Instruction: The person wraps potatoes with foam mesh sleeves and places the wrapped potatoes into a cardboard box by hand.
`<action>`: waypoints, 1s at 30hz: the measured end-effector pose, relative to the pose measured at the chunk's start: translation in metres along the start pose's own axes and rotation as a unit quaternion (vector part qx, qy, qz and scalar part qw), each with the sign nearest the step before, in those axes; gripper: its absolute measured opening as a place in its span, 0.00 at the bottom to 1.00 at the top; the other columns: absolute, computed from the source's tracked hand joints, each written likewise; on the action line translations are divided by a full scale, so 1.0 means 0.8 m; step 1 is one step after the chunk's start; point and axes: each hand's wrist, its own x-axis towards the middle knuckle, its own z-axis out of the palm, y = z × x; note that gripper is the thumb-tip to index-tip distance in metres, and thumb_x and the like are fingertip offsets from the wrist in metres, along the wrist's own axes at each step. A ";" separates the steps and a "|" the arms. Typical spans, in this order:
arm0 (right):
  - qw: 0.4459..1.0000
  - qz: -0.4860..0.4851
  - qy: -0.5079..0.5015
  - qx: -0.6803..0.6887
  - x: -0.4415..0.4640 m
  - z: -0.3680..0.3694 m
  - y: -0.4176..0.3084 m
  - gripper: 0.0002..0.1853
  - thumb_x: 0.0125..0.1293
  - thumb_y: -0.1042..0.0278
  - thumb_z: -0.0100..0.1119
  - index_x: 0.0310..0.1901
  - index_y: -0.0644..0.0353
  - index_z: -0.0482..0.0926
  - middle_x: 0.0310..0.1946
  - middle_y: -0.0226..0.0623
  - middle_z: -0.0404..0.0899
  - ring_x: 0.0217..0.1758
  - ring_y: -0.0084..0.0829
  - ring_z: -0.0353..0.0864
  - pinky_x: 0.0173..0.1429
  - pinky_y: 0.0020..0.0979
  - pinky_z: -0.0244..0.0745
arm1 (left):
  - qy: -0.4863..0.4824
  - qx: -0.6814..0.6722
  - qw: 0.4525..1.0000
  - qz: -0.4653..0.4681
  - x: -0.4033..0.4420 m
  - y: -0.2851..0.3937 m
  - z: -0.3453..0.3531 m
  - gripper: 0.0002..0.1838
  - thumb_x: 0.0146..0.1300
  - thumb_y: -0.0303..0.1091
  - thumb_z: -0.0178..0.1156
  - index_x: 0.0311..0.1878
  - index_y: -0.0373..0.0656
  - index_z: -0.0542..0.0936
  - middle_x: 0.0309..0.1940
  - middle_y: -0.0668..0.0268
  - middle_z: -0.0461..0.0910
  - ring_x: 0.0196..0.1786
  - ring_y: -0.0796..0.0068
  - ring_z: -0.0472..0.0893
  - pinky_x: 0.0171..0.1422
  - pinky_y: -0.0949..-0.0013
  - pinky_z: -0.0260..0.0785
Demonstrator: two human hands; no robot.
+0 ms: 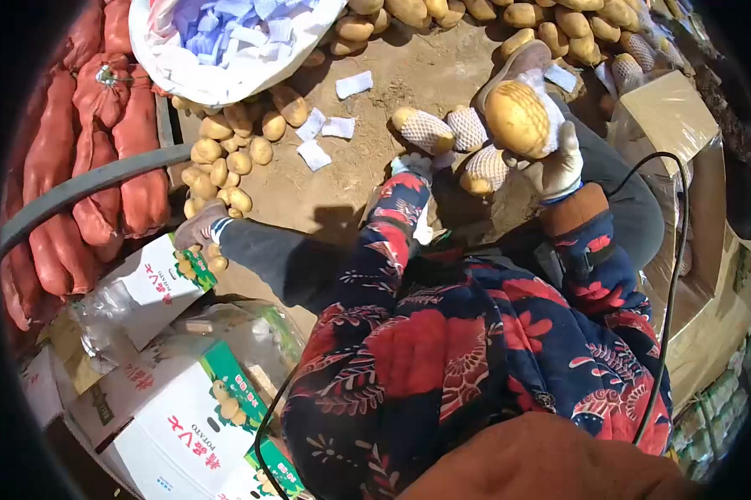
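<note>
In my right hand (563, 167), gloved in white, is a large potato (513, 117) with a white foam net partly over it. My left hand (413, 164), also gloved, is low over the ground, just below a potato in a foam net (425, 131). Its fingers are mostly hidden, and whether it grips anything does not show. A pale purple foam piece (444, 160) lies beside it. Two more netted potatoes, one farther back (467, 127) and one nearer (484, 171), lie between my hands.
A white sack of foam nets (242, 79) stands at the upper left, near loose potatoes (225, 158). Foam nets (354, 84) lie scattered on the soil. Red sacks (92, 167) and printed potato cartons (184, 433) are left; an open cardboard box (675, 142) is right. A black cable (682, 250) hangs in front.
</note>
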 end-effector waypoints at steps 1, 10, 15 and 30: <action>1.000 0.001 -0.008 -0.025 0.000 0.002 -0.001 0.41 0.52 0.41 0.57 0.61 0.59 0.58 0.54 0.42 0.69 0.49 0.42 0.74 0.40 0.36 0.74 | -0.002 -0.003 1.000 -0.001 -0.006 0.001 -0.001 0.12 0.59 0.44 0.51 0.29 0.46 0.76 0.38 0.59 0.79 0.39 0.68 0.80 0.39 0.60 0.70; 0.945 -0.109 0.068 -0.301 0.021 -0.005 0.035 0.29 0.48 0.72 0.63 0.52 0.63 0.62 0.45 0.36 0.72 0.47 0.27 0.73 0.47 0.27 0.71 | 0.103 -0.707 0.689 -0.121 -0.080 0.044 -0.190 0.08 0.49 0.31 0.64 0.26 0.41 0.74 0.22 0.70 0.74 0.27 0.83 0.71 0.32 0.75 0.63; 0.961 -0.070 0.055 -0.261 0.032 -0.016 0.060 0.30 0.47 0.76 0.66 0.51 0.65 0.61 0.43 0.38 0.74 0.46 0.28 0.74 0.48 0.28 0.72 | 0.238 -0.638 0.730 -0.053 -0.093 0.077 -0.236 0.20 0.48 0.39 0.69 0.37 0.39 0.72 0.30 0.68 0.74 0.34 0.81 0.73 0.41 0.75 0.67; 0.951 -0.110 0.054 -0.285 0.050 -0.043 0.085 0.42 0.45 0.73 0.69 0.59 0.70 0.52 0.46 0.43 0.74 0.47 0.29 0.75 0.52 0.28 0.71 | 0.410 -0.542 0.727 -0.099 -0.066 0.085 -0.226 0.22 0.54 0.18 0.55 0.54 0.35 0.65 0.41 0.61 0.74 0.37 0.76 0.75 0.42 0.75 0.70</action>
